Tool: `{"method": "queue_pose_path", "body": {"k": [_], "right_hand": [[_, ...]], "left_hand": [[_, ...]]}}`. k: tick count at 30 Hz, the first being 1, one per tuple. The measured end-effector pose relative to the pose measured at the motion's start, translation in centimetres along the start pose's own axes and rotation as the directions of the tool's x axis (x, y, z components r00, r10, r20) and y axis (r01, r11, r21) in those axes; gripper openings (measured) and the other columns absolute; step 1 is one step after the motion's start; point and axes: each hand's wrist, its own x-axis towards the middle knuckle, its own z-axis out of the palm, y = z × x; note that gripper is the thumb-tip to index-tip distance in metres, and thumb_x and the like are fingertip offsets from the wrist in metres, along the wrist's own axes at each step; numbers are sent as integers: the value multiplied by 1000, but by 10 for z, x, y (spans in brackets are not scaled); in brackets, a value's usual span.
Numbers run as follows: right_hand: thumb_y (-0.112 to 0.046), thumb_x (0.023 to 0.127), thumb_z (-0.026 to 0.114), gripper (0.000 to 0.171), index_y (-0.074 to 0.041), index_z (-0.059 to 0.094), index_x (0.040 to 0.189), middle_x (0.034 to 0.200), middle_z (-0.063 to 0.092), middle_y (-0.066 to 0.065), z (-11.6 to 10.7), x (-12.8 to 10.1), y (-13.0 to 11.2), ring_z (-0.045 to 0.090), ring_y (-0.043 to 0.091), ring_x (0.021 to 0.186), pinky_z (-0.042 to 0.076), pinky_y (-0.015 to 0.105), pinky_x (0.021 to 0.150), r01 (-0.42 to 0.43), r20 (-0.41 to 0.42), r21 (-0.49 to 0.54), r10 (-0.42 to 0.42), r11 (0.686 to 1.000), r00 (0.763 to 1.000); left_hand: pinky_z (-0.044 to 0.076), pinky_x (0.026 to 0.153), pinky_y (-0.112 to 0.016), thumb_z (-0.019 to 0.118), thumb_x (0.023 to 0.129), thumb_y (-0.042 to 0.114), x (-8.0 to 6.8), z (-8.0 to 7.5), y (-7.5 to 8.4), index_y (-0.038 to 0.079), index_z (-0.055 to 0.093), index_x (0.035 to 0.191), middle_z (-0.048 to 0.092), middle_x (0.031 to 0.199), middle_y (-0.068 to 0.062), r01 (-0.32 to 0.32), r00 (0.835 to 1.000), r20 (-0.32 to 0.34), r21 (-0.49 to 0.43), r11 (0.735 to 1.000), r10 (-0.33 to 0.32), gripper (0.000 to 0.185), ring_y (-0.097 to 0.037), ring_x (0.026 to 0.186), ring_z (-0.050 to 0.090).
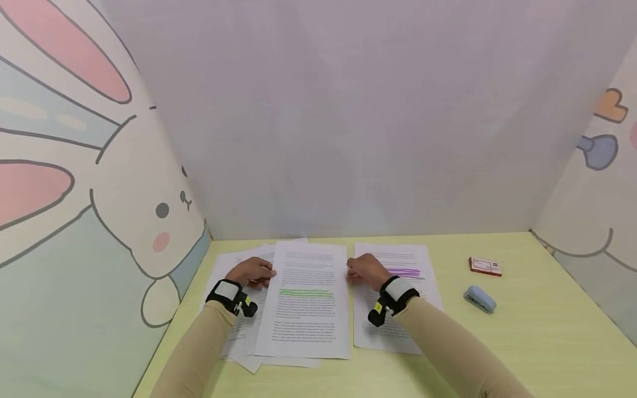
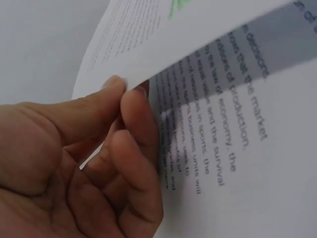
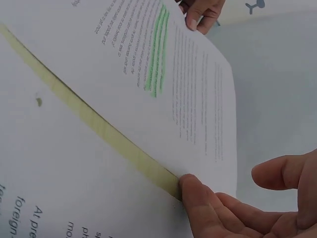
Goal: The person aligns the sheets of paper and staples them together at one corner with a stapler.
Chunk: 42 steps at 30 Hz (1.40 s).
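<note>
On yellow desk (image 1: 527, 331), 2 hands pinching green-marked sheet (image 1: 306, 301) by side edges

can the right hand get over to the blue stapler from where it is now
Probably yes. The right hand grips the right edge of the green-highlighted sheet, so it would have to let go first. Between it and the blue stapler lie only flat paper and bare desk; nothing stands in the way.

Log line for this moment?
left hand: pinches green-marked sheet | right hand: holds its other edge | stapler: untouched
</note>
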Motion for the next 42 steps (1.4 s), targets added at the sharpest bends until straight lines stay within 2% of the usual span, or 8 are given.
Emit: {"method": "queue_pose_path", "body": {"k": [3, 6, 12, 16, 22, 29, 36, 42], "right_hand": [[-10, 102, 52, 34, 19, 55, 120, 105, 62, 26, 0, 0, 2, 65, 34, 95, 57, 43, 87, 40, -6, -42, -40, 998, 999], [-10, 102, 53, 35, 18, 56, 123, 105, 63, 24, 1, 1, 4, 66, 33, 94, 57, 42, 85, 60, 1, -61, -60, 996, 998], [-12, 99, 58, 25, 9, 68, 109, 93, 67, 14, 5, 5, 4, 64, 22, 78, 57, 34, 73, 10, 25, -29, -9, 1000, 1000], [-13, 98, 62, 22, 5, 70, 108, 92, 71, 11, 8, 5, 3, 63, 19, 76, 56, 33, 71, -33, 30, -21, 33, 999, 999], [-11, 97, 65, 16, 3, 73, 100, 88, 74, 11, 9, 3, 3, 66, 20, 75, 55, 33, 68, -17, 11, -43, 17, 999, 1000], [-9, 98, 64, 15, 3, 73, 98, 88, 74, 11, 9, 5, 4, 66, 19, 73, 54, 32, 65, -6, 21, -10, 6, 1000, 1000], [-9, 101, 61, 17, 3, 70, 108, 93, 74, 12, 8, 7, 3, 67, 19, 74, 50, 29, 62, 31, 59, 85, -36, 996, 998], [-9, 103, 59, 22, 6, 68, 116, 98, 73, 14, 8, 6, -1, 69, 19, 78, 52, 29, 63, 75, 70, 135, -86, 988, 994]], "left_hand": [[45, 59, -26, 65, 101, 15, -3, -2, -1, -1, 63, 123, 68, 81, -6, -1, 1000, -1, -21, 1000, 1, 28, -14, 67, 58], [44, 59, -26, 63, 102, 14, -4, -3, -1, 0, 66, 113, 65, 78, -6, -6, 1000, 6, -32, 999, 6, 18, -15, 65, 55], [43, 59, -27, 65, 101, 14, 0, -6, -1, 7, 66, 92, 62, 75, -5, -16, 1000, 3, -85, 996, 17, 11, -15, 64, 53], [45, 61, -28, 66, 100, 15, 0, -6, 1, 5, 68, 99, 66, 81, -5, -6, 1000, -13, -95, 995, 5, 11, -15, 68, 58], [50, 66, -28, 67, 100, 18, -1, -6, 4, 0, 68, 119, 70, 92, -7, 26, 998, -53, -108, 994, -32, 26, -16, 77, 63], [56, 65, -26, 67, 100, 13, -3, -7, 6, -5, 62, 127, 72, 98, -11, 38, 998, -49, -218, 975, -50, 33, -15, 75, 68], [58, 70, -28, 63, 102, 17, -6, -10, 7, -3, 59, 128, 71, 101, -11, 7, 999, -34, -279, 960, -17, 32, -17, 80, 69], [59, 76, -33, 60, 104, 14, -9, -11, 8, -3, 53, 133, 71, 112, -16, -64, 994, 56, -375, 925, 92, 34, -25, 95, 72]]}}
